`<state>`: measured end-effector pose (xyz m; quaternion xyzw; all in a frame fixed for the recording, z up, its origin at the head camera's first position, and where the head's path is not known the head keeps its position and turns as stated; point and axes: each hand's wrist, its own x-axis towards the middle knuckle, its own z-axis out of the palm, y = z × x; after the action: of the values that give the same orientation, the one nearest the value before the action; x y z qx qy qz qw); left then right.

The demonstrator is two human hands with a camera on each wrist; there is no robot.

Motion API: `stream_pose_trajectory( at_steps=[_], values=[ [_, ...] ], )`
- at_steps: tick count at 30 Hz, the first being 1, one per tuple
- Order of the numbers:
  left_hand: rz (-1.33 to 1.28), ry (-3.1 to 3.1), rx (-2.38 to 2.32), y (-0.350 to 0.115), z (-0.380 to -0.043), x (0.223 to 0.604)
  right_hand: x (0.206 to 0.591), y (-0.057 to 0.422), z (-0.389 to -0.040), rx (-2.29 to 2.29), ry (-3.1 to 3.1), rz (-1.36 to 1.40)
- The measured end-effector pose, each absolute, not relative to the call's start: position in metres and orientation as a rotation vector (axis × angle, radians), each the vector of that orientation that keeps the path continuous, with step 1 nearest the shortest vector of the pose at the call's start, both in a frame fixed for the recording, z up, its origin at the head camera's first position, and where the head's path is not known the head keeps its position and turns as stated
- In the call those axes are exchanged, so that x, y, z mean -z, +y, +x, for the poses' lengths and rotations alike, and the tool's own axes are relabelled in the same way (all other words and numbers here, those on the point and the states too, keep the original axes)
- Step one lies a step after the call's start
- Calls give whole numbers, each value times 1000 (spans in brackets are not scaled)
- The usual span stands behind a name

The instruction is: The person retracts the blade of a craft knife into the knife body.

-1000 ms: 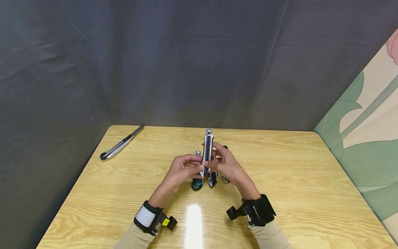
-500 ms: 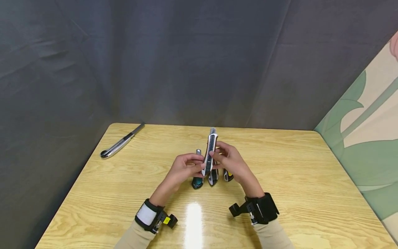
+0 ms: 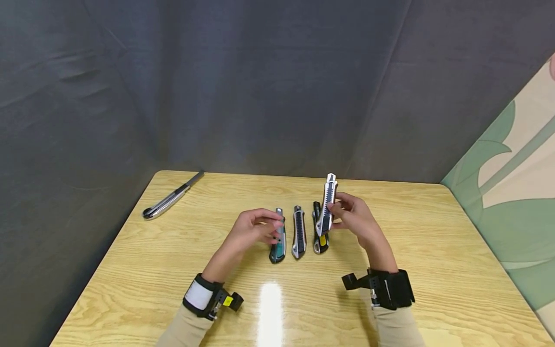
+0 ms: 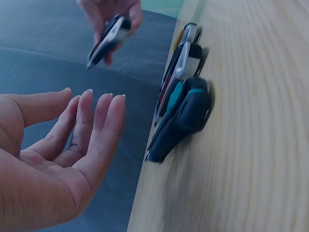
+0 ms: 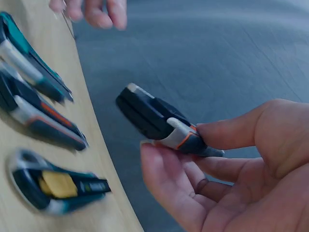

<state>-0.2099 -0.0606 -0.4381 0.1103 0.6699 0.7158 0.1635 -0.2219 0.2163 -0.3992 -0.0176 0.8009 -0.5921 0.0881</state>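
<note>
My right hand [image 3: 355,217] pinches a silver-and-black utility knife [image 3: 327,205] between thumb and fingers, its blade end pointing away. In the right wrist view this knife [image 5: 164,121] shows orange trim and is held above the table. My left hand [image 3: 256,229] holds nothing; its fingers are relaxed and hover over a teal-and-black utility knife [image 3: 278,248]. Right of that lies a grey-and-black utility knife [image 3: 299,233]. A black utility knife with a yellow slider [image 3: 322,243] lies partly hidden beneath the raised knife.
A long silver utility knife [image 3: 166,202] lies slantwise at the table's far left corner. The wooden table [image 3: 433,270] meets a dark grey curtain [image 3: 277,86] at the back. A floral-patterned panel [image 3: 507,202] stands along the right side.
My left hand has let go of the silver-and-black utility knife. My right hand has carried it to the right, uncovering the knives in the middle.
</note>
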Motion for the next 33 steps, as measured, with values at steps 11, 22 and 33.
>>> stream_pose_trajectory(
  at_steps=[11, 22, 33],
  values=[
    [258, 2004, -2094, -81, -217, 434, 417, 242, -225, 1494, 2443, 26],
    [266, 2050, -2110, -99, -222, 429, 440, 250, -231, 1332, 2477, 130],
    [138, 2153, -2097, -127, -225, 430, 443, 249, -231, 1190, 2608, 251]
  ],
)
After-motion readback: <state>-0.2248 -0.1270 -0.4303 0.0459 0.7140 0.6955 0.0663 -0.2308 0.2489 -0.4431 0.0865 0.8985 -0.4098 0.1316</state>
